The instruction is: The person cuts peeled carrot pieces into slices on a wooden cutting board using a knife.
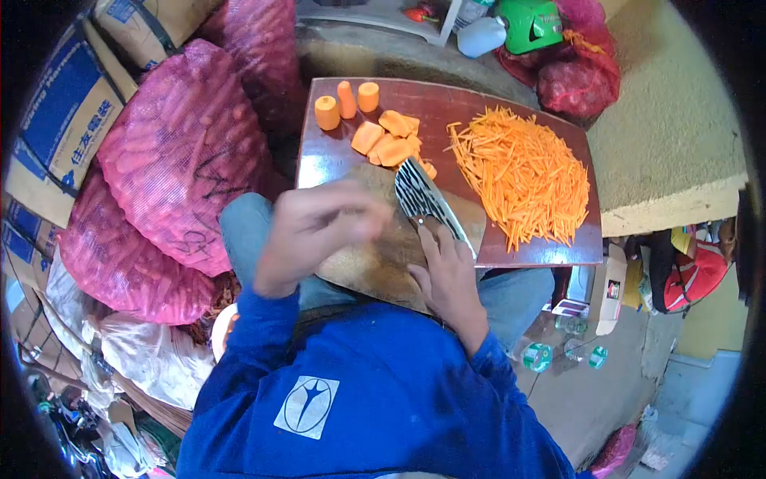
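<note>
My right hand is closed round the handle of a broad knife with a dark pattern on its blade, held over the wooden cutting board. My left hand, blurred by motion, is raised over the board's left part; its fingers are too smeared to read. Just beyond the blade lie flat carrot slices in a loose pile. Three peeled carrot pieces stand at the far left of the red-brown table. A large heap of thin carrot strips covers its right side.
Pink mesh sacks of carrots are piled at the left beside cardboard boxes. A red mesh bag sits behind the table, near a concrete ledge. Plastic bottles lie on the floor at the right.
</note>
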`<action>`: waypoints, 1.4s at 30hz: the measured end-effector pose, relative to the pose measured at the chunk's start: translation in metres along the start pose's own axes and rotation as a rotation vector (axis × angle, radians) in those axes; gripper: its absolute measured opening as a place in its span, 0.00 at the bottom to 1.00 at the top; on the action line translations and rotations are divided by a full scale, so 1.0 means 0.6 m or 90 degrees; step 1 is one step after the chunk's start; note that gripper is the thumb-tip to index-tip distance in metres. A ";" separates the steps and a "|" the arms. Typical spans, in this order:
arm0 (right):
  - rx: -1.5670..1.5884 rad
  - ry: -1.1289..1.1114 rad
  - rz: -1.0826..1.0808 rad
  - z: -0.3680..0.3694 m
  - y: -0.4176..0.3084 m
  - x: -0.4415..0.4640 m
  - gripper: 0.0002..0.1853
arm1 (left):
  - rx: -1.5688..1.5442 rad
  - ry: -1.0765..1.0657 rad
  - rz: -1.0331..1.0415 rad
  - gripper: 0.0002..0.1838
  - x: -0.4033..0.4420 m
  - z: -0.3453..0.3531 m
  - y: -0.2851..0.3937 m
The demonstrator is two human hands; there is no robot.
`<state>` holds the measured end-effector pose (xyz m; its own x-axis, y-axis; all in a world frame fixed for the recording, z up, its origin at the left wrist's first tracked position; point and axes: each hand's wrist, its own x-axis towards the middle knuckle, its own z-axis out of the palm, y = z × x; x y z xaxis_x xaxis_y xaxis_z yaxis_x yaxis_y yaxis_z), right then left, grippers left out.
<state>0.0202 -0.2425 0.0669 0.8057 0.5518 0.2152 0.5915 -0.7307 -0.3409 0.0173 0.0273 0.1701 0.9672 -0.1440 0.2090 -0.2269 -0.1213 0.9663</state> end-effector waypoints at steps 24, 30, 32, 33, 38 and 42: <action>-0.018 -0.088 0.051 0.026 0.041 0.000 0.35 | 0.590 0.327 0.121 0.29 0.235 -0.117 -0.357; 0.005 -0.064 0.039 0.026 0.045 -0.004 0.33 | 0.553 0.315 0.108 0.27 0.211 -0.128 -0.354; 0.011 -0.084 0.057 0.017 0.042 -0.003 0.33 | 0.489 0.327 0.133 0.29 0.173 -0.112 -0.319; 0.017 -0.107 0.072 0.014 0.041 -0.005 0.32 | 0.489 0.321 0.128 0.29 0.148 -0.097 -0.301; 0.107 -0.084 0.107 -0.004 0.053 -0.019 0.28 | 0.451 0.190 0.169 0.28 0.000 0.017 -0.222; 0.194 -0.115 0.193 -0.041 0.032 -0.022 0.28 | 0.410 0.097 0.164 0.27 -0.071 0.094 -0.204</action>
<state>0.0214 -0.2736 0.0801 0.9066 0.4123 -0.0902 0.2718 -0.7339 -0.6225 -0.0027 -0.0070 0.0347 0.8685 -0.1127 0.4826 -0.4267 -0.6655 0.6124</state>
